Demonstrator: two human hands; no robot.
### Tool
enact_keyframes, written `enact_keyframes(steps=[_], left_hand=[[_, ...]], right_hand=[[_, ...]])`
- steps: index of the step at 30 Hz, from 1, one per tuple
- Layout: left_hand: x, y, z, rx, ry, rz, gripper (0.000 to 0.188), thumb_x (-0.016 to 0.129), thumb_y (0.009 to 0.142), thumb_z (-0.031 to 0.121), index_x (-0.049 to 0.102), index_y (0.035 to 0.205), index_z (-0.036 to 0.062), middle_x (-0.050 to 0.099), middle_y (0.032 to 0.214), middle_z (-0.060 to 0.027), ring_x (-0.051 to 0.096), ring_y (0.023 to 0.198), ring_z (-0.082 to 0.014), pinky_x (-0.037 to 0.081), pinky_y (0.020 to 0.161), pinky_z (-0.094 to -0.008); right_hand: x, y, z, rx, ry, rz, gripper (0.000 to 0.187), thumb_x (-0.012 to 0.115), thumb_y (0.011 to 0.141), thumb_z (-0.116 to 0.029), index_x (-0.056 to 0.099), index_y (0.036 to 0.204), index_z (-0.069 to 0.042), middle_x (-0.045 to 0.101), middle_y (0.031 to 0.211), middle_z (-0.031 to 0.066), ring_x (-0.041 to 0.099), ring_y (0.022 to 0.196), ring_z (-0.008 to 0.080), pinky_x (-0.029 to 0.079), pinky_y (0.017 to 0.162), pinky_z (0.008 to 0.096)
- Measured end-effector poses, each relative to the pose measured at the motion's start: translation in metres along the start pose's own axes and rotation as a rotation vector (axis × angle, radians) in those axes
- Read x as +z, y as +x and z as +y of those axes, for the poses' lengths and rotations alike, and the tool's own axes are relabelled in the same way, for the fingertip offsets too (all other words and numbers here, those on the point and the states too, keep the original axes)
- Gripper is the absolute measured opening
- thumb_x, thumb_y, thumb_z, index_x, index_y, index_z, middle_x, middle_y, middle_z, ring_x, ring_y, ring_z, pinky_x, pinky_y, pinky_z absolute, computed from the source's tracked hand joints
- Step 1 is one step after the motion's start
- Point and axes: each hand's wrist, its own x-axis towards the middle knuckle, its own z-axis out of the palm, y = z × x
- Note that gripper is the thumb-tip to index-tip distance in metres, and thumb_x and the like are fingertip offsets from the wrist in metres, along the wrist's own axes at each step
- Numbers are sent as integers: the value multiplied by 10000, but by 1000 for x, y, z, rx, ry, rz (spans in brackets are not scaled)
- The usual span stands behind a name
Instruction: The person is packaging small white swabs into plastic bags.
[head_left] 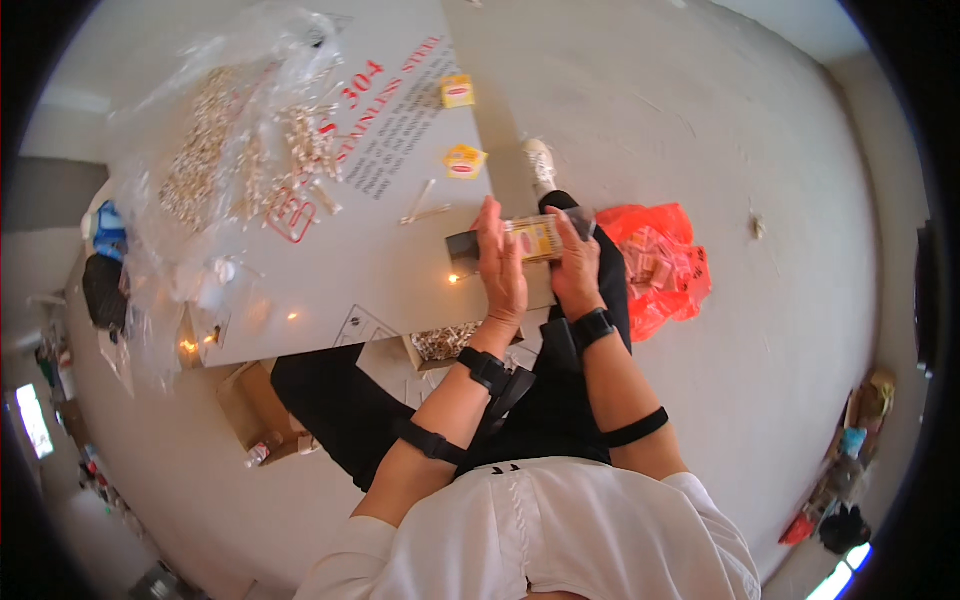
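Note:
Between my two hands, above the right edge of the table, is a small clear pack of cotton swabs with a yellow label. My left hand presses its left side, fingers long and straight. On the other side my right hand grips the pack's right end, thumb toward the label. A dark patch shows on the table left of my left hand; I cannot tell what it is. A few loose cotton swabs lie nearby. Farther off sit two yellow label cards, one beyond the other.
A large clear plastic bag with many cotton swabs covers the left of the printed metal-sheet table. Below its near edge are an open box of swabs and a cardboard box. A red bag with pink packs lies on the floor right.

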Motion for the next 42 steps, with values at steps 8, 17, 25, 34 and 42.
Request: enact_keyframes(steps=[8, 17, 25, 34, 42], left_hand=[[-108, 19, -56, 373, 326, 404, 406, 593, 868, 68, 513, 1264, 22, 539, 1243, -171, 478, 1181, -342, 367, 1028, -422], [-217, 93, -74, 45, 797, 618, 329, 706, 786, 309, 606, 915, 24, 608, 989, -138, 526, 988, -335, 430, 835, -473], [-201, 121, -75, -2, 1100, 463, 190, 666, 796, 205, 579, 833, 41, 596, 956, -130, 528, 990, -339, 425, 774, -485], [-172, 51, -58, 302, 759, 196, 208, 695, 725, 101, 531, 847, 61, 539, 884, -102, 499, 901, -316, 387, 756, -458], [-192, 163, -48, 63, 896, 441, 451, 697, 766, 428, 623, 902, 5, 618, 944, -166, 523, 1024, -341, 423, 827, -492]], right_hand=[[21, -16, -26, -1170, -1117, 347, 283, 660, 805, -2, 617, 1084, -7, 619, 1046, 105, 595, 928, 220, 471, 836, 320], [110, -5, 19, -901, -1417, -615, 427, 734, 684, -36, 611, 1092, -54, 546, 1157, 148, 545, 1060, 355, 468, 900, 421], [126, 9, 50, -936, -1414, -779, 143, 695, 715, -65, 618, 835, -72, 563, 870, 75, 560, 872, 309, 474, 776, 414], [118, -23, 66, -890, -1286, -624, 428, 733, 692, -106, 582, 1089, -57, 539, 1086, 128, 534, 984, 333, 461, 849, 411], [125, -14, 60, -909, -1359, -662, 530, 746, 694, -146, 553, 1177, -45, 518, 1167, 131, 524, 1035, 336, 446, 900, 417]])
